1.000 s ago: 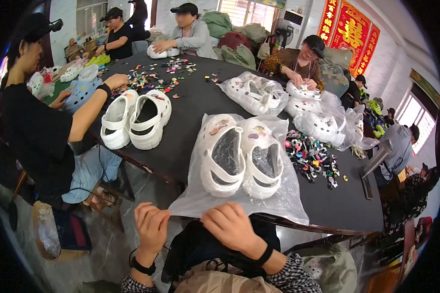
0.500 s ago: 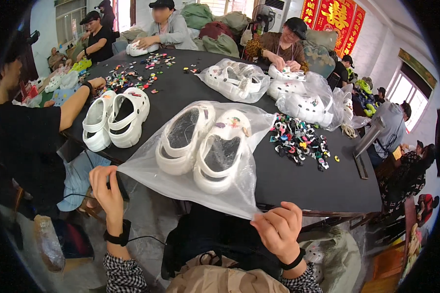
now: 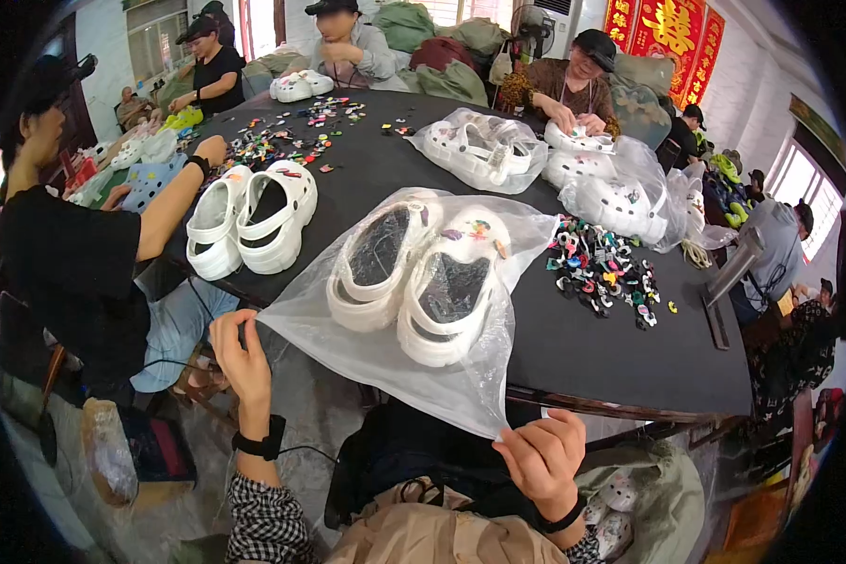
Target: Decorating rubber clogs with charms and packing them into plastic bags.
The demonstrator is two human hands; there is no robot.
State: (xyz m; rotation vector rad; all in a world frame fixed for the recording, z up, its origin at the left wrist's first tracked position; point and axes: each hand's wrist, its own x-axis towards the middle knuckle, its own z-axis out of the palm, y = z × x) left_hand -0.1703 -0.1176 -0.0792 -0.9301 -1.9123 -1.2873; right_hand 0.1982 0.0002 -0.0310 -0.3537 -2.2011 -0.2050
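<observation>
A clear plastic bag (image 3: 378,381) lies at the table's near edge with a pair of white clogs inside. Its open edge is stretched toward me. One clog (image 3: 348,305) is on the left; the other clog (image 3: 430,340) carries colourful charms on its upper. My left hand (image 3: 242,362) pinches the left corner of the bag between thumb and fingers. At the right corner, my right hand (image 3: 543,456) has the plastic pinched in its fingertips, lower and closer to me.
Unbagged white clogs (image 3: 277,218) stand at left on the dark table (image 3: 620,371). Loose charms (image 3: 602,268) are heaped at right, with a metal stand (image 3: 724,291) beyond. Bagged clogs (image 3: 484,150) lie farther back. Co-workers sit around; one person's arm (image 3: 174,202) reaches in at left.
The whole view has shifted, so everything appears farther right. Both hands keep their pinch on the bag corners. A co-worker across the table has lifted a hand off the white clogs.
</observation>
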